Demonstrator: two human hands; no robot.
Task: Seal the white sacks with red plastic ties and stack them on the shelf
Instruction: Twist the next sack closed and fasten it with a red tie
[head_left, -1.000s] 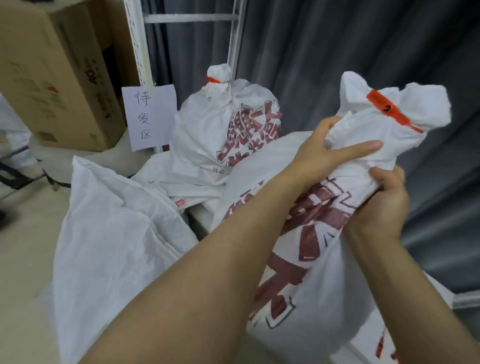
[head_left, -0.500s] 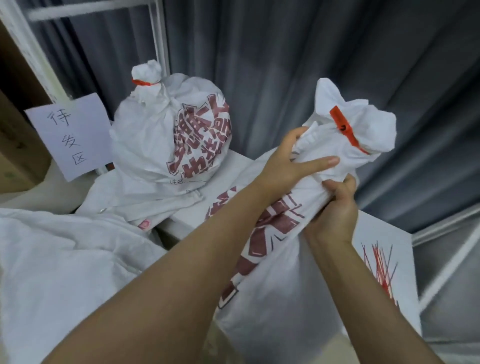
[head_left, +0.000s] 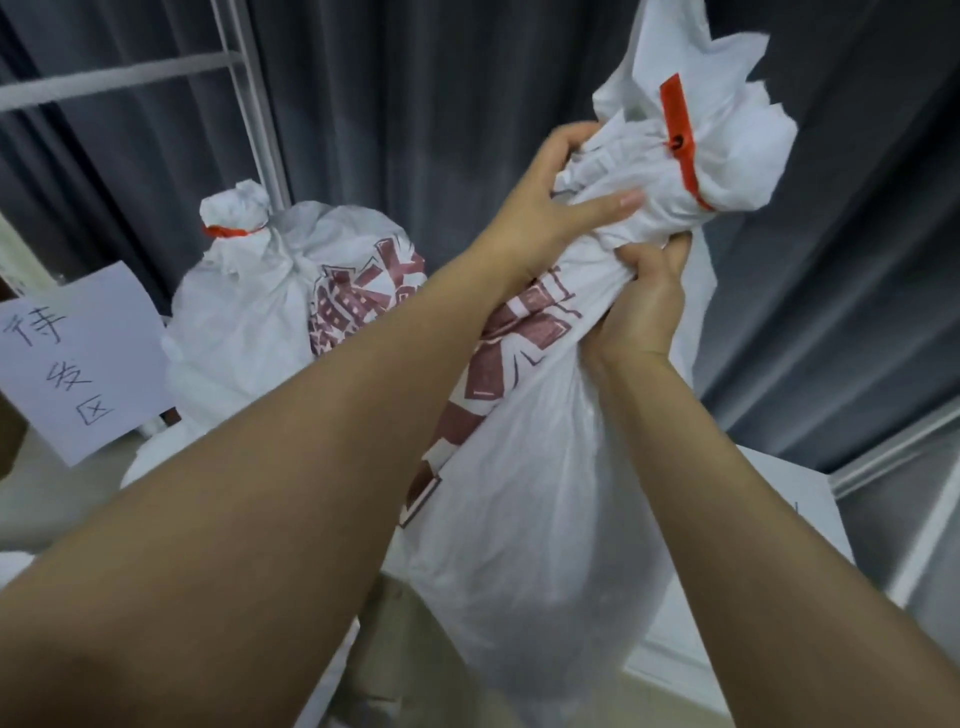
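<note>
I hold a full white sack (head_left: 545, 509) with red print by its gathered neck, lifted over the white shelf (head_left: 795, 499). A red plastic tie (head_left: 680, 140) closes its neck. My left hand (head_left: 540, 208) grips the neck from the left, just below the tie. My right hand (head_left: 644, 306) clutches the bunched cloth from underneath. A second sealed white sack (head_left: 270, 317) with its own red tie (head_left: 226, 231) stands upright on the shelf to the left.
A paper sign (head_left: 78, 358) with handwritten characters hangs at the left on the white shelf frame (head_left: 249, 88). Grey curtains (head_left: 415, 104) hang behind. More white sack cloth (head_left: 150, 462) lies low on the left.
Both hands have raised the held sack higher and more upright. The view has swung right, so the standing sack and the sign sit further left.
</note>
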